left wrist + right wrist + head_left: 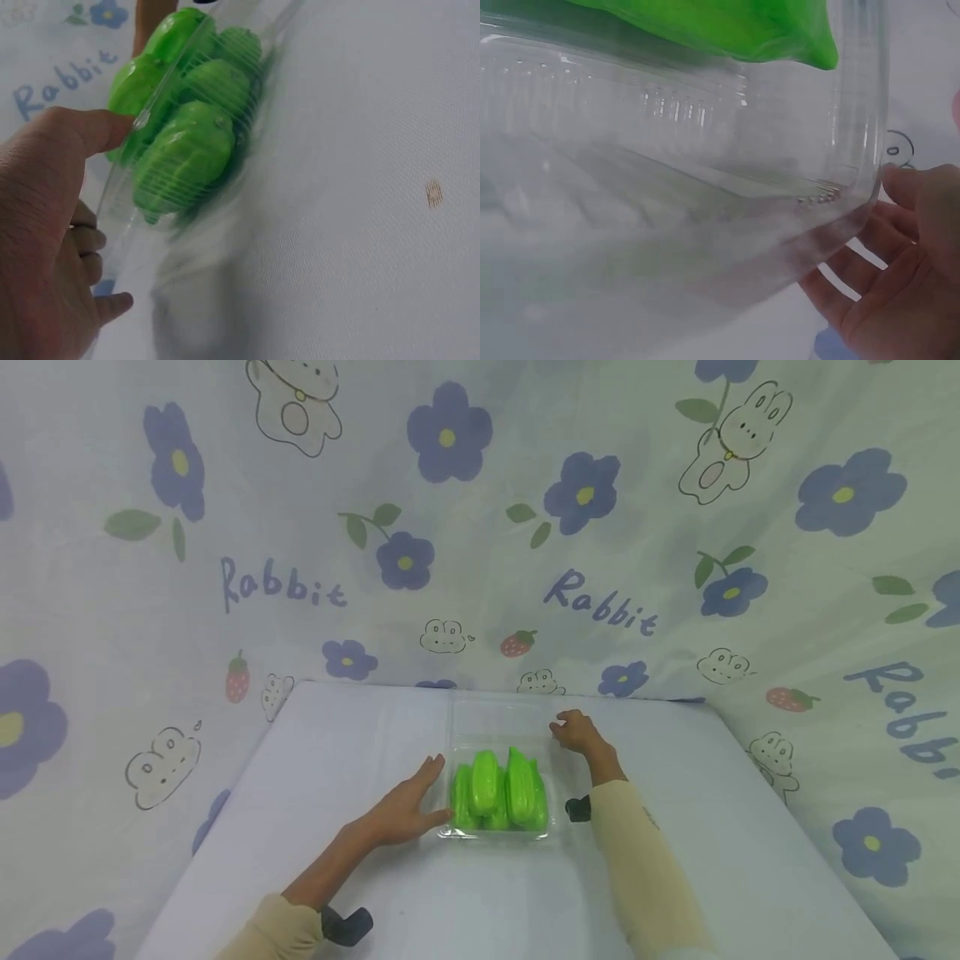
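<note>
Low centre-frame, left hand (407, 810) spread, thumb on clear box (495, 835) of green pieces (486, 782); right hand (577, 732) at lid (498, 718), can't tell if pinching.

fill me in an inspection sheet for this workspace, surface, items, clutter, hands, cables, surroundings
surface: white tabletop, one small brown mark
job's things: clear plastic container holding several green pieces; lid open at the far side
clutter: nothing seen
left hand: touching the container's side
right hand: at the lid's edge, fingers spread
cables: nothing seen
surroundings: fabric backdrop printed with rabbits, flowers and strawberries
</note>
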The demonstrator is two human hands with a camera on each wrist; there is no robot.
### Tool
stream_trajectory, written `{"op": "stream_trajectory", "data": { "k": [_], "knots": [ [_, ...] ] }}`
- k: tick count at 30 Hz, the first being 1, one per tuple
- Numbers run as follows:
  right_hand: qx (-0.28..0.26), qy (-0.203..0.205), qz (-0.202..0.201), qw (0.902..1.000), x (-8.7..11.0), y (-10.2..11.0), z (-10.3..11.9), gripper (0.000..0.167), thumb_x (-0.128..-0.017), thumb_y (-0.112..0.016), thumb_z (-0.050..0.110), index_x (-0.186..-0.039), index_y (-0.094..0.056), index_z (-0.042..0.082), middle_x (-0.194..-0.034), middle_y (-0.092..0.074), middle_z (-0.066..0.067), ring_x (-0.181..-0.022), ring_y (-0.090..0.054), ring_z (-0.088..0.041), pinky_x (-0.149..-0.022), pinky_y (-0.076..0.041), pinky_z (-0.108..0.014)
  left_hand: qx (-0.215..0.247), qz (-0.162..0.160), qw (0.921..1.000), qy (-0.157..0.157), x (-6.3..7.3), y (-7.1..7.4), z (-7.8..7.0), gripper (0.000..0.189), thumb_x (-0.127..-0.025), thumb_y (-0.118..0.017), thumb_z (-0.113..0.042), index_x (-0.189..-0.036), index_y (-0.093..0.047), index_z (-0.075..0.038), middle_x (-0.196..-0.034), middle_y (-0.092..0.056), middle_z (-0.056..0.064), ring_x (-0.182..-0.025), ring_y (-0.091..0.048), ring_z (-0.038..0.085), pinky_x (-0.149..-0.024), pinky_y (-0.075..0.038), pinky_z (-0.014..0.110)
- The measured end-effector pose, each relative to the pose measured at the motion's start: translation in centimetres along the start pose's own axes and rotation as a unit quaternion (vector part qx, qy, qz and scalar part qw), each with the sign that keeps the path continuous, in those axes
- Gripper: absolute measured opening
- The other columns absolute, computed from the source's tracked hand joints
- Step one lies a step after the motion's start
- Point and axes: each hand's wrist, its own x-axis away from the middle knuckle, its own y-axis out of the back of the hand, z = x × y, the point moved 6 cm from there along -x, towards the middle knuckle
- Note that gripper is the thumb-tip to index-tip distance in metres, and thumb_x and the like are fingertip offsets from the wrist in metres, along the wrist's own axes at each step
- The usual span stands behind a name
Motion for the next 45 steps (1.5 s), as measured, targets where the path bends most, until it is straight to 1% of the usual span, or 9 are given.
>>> {"op": "stream_trajectory", "data": {
  "k": [5, 11, 15, 19, 24, 30, 36, 40, 45],
  "knots": [
    [0.041, 0.003, -0.024, 0.9989, 0.3, 1.1, 0.0, 0.051, -0.104, -0.047, 0.029, -0.140, -0.048, -0.006, -0.132, -0.056, -0.026, -0.121, -0.053, -0.042, -0.102, -0.042, -0.055, 0.002, 0.002, 1.0000, -0.003, 0.0, 0.0, -0.2, 0.090, -0.093, -0.061, -0.051, -0.157, -0.018, -0.005, -0.161, -0.018, 0.017, -0.147, -0.018, 0.031, -0.116, -0.022, 0.050],
    [0.077, 0.051, -0.127, 0.9876, 1.5, 3.1, 1.0, 0.048, -0.102, -0.048, 0.032, -0.137, -0.055, 0.000, -0.125, -0.063, -0.021, -0.110, -0.061, -0.040, -0.084, -0.053, -0.055, 0.002, 0.002, 1.0000, 0.001, 0.0, 0.0, -0.2, 0.090, -0.093, -0.060, -0.051, -0.157, -0.016, -0.005, -0.161, -0.017, 0.017, -0.147, -0.017, 0.031, -0.116, -0.021, 0.049],
    [0.048, 0.086, -0.194, 0.9761, 3.5, 4.2, 2.8, 0.045, -0.101, -0.051, 0.031, -0.133, -0.059, 0.001, -0.123, -0.065, -0.018, -0.106, -0.063, -0.039, -0.076, -0.055, -0.053, 0.006, -0.002, 1.0000, 0.000, 0.1, -0.1, -0.2, 0.090, -0.093, -0.061, -0.050, -0.157, -0.016, -0.005, -0.161, -0.016, 0.018, -0.147, -0.018, 0.031, -0.116, -0.022, 0.050],
    [0.018, 0.113, -0.224, 0.9678, 6.1, 4.4, 4.9, 0.043, -0.101, -0.054, 0.033, -0.131, -0.062, 0.003, -0.120, -0.067, -0.015, -0.100, -0.066, -0.034, -0.072, -0.056, -0.048, 0.011, -0.008, 0.9999, -0.005, 0.3, -0.1, -0.1, 0.091, -0.093, -0.060, -0.052, -0.157, -0.016, -0.006, -0.160, -0.017, 0.018, -0.146, -0.018, 0.032, -0.116, -0.022, 0.051],
    [0.001, 0.134, -0.196, 0.9714, 9.1, 3.2, 6.9, 0.047, -0.100, -0.056, 0.039, -0.132, -0.061, 0.005, -0.114, -0.069, -0.015, -0.085, -0.070, -0.028, -0.065, -0.057, -0.043, 0.021, -0.017, 0.9995, -0.019, 0.4, -0.2, -0.2, 0.091, -0.093, -0.059, -0.053, -0.157, -0.016, -0.004, -0.160, -0.017, 0.019, -0.146, -0.017, 0.033, -0.115, -0.022, 0.051],
    [0.029, 0.119, -0.135, 0.9832, 11.5, 0.4, 7.4, 0.063, -0.094, -0.061, 0.051, -0.138, -0.055, 0.006, -0.119, -0.067, -0.017, -0.100, -0.067, -0.035, -0.071, -0.057, -0.048, 0.025, -0.020, 0.9993, -0.021, 0.5, -0.1, -0.1, 0.091, -0.093, -0.059, -0.053, -0.157, -0.016, -0.004, -0.160, -0.017, 0.019, -0.147, -0.017, 0.032, -0.116, -0.022, 0.051],
    [0.030, 0.107, -0.122, 0.9862, 12.7, -2.0, 7.1, 0.070, -0.089, -0.066, 0.054, -0.139, -0.055, 0.007, -0.123, -0.065, -0.017, -0.105, -0.065, -0.037, -0.077, -0.057, -0.051, 0.028, -0.020, 0.9993, -0.016, 0.5, -0.2, -0.1, 0.092, -0.092, -0.060, -0.053, -0.157, -0.017, -0.004, -0.160, -0.017, 0.019, -0.146, -0.018, 0.033, -0.116, -0.022, 0.051],
    [0.024, 0.112, -0.121, 0.9860, 13.0, -3.0, 7.2, 0.069, -0.087, -0.070, 0.052, -0.138, -0.056, 0.007, -0.123, -0.065, -0.016, -0.109, -0.063, -0.036, -0.084, -0.055, -0.052, 0.022, -0.020, 0.9995, -0.012, 0.5, -0.3, 0.0, 0.093, -0.092, -0.060, -0.054, -0.157, -0.016, -0.005, -0.160, -0.017, 0.019, -0.146, -0.018, 0.033, -0.115, -0.022, 0.051],
    [0.021, 0.119, -0.119, 0.9855, 13.1, -3.9, 7.5, 0.067, -0.084, -0.076, 0.046, -0.135, -0.058, 0.006, -0.122, -0.066, -0.016, -0.106, -0.064, -0.032, -0.084, -0.055, -0.048, 0.019, -0.019, 0.9996, -0.008, 0.4, -0.4, 0.2, 0.093, -0.092, -0.061, -0.053, -0.158, -0.015, -0.006, -0.161, -0.016, 0.018, -0.147, -0.018, 0.031, -0.116, -0.022, 0.050]
  ]
}}
